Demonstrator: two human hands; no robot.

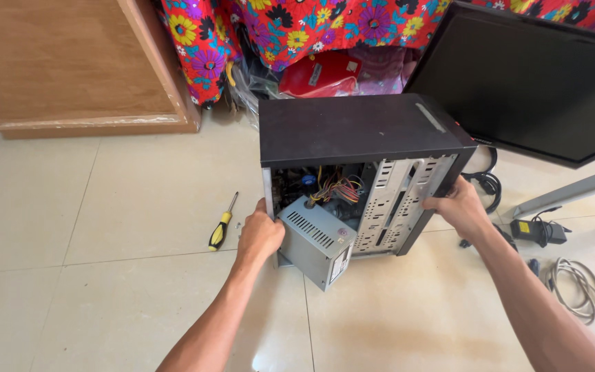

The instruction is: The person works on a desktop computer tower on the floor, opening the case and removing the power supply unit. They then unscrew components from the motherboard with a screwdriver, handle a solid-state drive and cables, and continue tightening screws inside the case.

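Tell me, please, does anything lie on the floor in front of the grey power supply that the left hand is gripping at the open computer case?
Nothing visible does. The left hand grips the power supply, which tilts out of the case; the tiles before it look bare. The screwdriver lies off to the left.

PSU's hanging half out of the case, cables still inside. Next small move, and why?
Probably ease the grey power supply a little further out with the left hand, slowly. It sits tilted at the open side of the black computer case, and its coloured wire bundle runs back inside. The right hand braces the case's front edge, so it should hold steady.
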